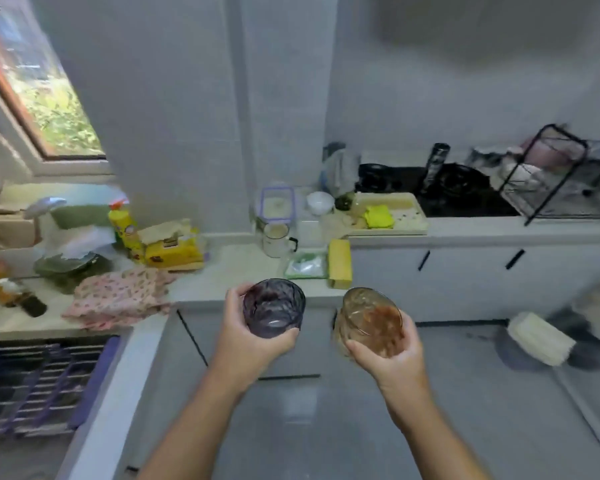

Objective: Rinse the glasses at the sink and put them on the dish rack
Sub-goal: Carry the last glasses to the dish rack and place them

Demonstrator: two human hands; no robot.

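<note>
My left hand [253,337] grips a dark purple glass [273,306] from its left side and below, held upright in front of the counter corner. My right hand [392,355] holds an amber glass [371,320] from underneath; it tilts toward me and has brownish residue inside. Both glasses hang in the air above the grey floor, side by side and apart. A blue-framed wire rack [32,389] lies at the lower left, below the counter edge. A black wire dish rack [551,168] with dishes stands at the far right on the counter. No sink is clearly visible.
An L-shaped pale counter [236,261] carries a floral cloth [118,296], yellow packs [174,247], a spray bottle [123,223], a mug [276,239], containers, a tray with a green cloth [378,216] and a black hob [458,192]. A mop head [537,337] lies on the floor at right.
</note>
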